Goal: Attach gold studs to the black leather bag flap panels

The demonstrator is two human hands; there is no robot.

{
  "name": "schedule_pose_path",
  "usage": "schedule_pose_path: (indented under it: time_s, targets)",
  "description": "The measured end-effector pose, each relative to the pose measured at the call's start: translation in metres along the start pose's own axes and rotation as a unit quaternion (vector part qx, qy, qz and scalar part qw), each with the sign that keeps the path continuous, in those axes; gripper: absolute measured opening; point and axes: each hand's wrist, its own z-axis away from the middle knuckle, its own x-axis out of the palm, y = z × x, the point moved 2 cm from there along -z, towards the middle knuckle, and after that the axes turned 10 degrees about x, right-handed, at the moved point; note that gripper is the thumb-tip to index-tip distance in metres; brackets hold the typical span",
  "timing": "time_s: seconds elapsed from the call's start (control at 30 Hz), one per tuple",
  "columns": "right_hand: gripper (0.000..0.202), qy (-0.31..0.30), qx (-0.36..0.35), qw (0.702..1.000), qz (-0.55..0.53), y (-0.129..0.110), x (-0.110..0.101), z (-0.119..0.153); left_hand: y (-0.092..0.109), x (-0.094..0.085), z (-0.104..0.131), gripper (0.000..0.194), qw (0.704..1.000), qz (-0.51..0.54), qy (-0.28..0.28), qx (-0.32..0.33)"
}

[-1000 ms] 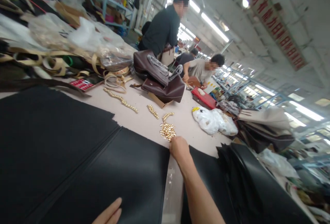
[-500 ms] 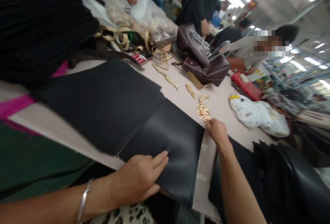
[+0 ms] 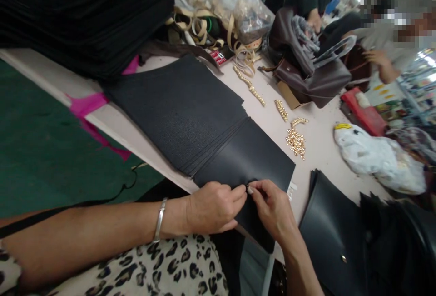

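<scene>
A black leather panel (image 3: 269,157) lies at the table's front edge, its smooth face up. My left hand (image 3: 216,207) is closed on its near part, fingertips pressed together on the surface and the thumb lower down. Against those fingertips, my right hand (image 3: 274,205) pinches a small metal fitting, mostly hidden by the fingers. Beyond the panel is a loose pile of small gold-coloured metal fittings (image 3: 295,141), with linked rows (image 3: 250,87) of them behind. To the left, overlapping black panels (image 3: 184,114) are fanned out.
A tall black stack (image 3: 78,18) stands at the left. Brown bags (image 3: 320,77) and a white plastic bag (image 3: 378,155) lie farther back. At right, another black panel (image 3: 330,228) bears a small gold fitting. Other people are beyond the table.
My right hand has come from the gold pile back to the panel, meeting my left fingertips. My left hand stays on the panel. The view has shifted.
</scene>
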Motion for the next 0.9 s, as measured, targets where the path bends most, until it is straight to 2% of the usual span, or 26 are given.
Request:
schedule_pose_path:
  time_s: [0.3,0.47,0.6,0.77,0.9]
  targets:
    - [0.015,-0.015,-0.011,1.000,0.018,-0.001,-0.002,-0.005,0.000,0.002,0.002,0.057,1.000,0.011,0.015,0.002]
    - [0.015,-0.036,0.038,0.998,0.038,-0.006,-0.006,-0.010,-0.002,0.000,0.002,0.054,1.000,0.016,0.023,0.000]
    - [0.016,-0.086,0.081,0.992,0.054,-0.009,-0.010,-0.019,-0.002,-0.001,0.001,0.050,0.999,0.031,0.020,0.001]
    - [0.011,-0.137,0.099,0.982,0.080,-0.009,-0.012,-0.035,-0.004,0.000,0.003,0.038,0.998,0.056,0.014,0.008]
    - [0.009,-0.145,0.114,0.976,0.113,-0.014,-0.012,-0.044,-0.005,0.002,0.003,0.031,0.997,0.072,0.007,0.020]
